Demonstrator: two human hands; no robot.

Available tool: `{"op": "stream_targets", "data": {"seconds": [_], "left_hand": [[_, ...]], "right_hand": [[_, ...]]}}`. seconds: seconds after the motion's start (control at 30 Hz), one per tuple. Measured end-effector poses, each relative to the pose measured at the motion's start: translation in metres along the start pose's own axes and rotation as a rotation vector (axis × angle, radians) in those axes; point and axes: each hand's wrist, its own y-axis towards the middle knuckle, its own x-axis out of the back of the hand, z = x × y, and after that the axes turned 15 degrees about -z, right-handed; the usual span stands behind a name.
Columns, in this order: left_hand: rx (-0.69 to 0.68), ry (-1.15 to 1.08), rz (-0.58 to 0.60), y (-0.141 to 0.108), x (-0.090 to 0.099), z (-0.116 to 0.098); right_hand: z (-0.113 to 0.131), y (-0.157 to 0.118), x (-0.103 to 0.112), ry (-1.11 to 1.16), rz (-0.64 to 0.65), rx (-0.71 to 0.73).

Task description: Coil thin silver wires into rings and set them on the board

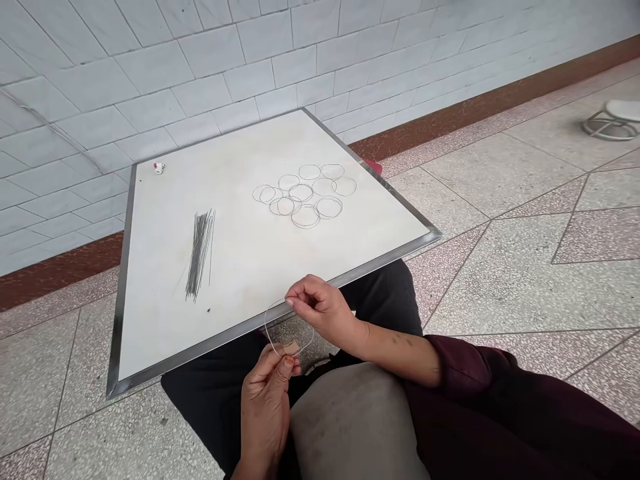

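Note:
A thin wire ring (267, 331) is held upright between my two hands, just off the table's near edge. My left hand (267, 400) pinches its lower side between thumb and fingers. A beige wrap or patch (291, 348) shows at those fingers; whether it is tape on a finger cannot be made out. At the ring's top, my right hand (325, 313) has thumb and forefinger pressed together on the wire. On the tabletop beyond lie several finished-looking wire rings (305, 217), many overlapping. To the left rests a bundle of straight dark wires (200, 253).
The white table (240, 267) has a metal edge strip and stands against a tiled wall (210, 53). A small white and red object (159, 168) sits at its far left corner. A stool (620, 113) stands on the floor at far right.

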Motion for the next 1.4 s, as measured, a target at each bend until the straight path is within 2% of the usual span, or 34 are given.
{"op": "stream_targets", "data": {"seconds": [0.13,0.23,0.33,0.43,0.5,0.57,0.97,1.4], "left_hand": [[-0.025,-0.024,-0.035,0.002,-0.002,0.002],[0.015,-0.104,-0.099,0.005,-0.004,0.002],[0.042,-0.178,-0.15,0.008,-0.002,-0.002],[0.027,-0.208,-0.179,0.008,0.001,-0.006],[0.0,-0.211,-0.188,0.008,0.003,-0.007],[-0.019,-0.207,-0.191,0.008,0.004,-0.008],[-0.057,-0.245,-0.148,0.005,0.005,-0.008],[0.017,-0.293,-0.224,0.005,0.001,-0.006]], "right_hand": [[0.002,-0.001,-0.002,0.034,0.0,-0.028],[0.003,-0.003,-0.001,0.123,0.072,-0.102],[0.004,-0.004,0.002,0.28,0.198,-0.254],[0.004,-0.004,0.005,0.472,0.38,-0.443],[0.003,-0.006,0.004,0.54,0.501,-0.549],[0.002,-0.008,0.002,0.562,0.567,-0.619],[-0.001,-0.022,-0.012,0.623,0.395,-0.732],[0.001,-0.026,-0.017,0.612,0.305,-0.76]]}}
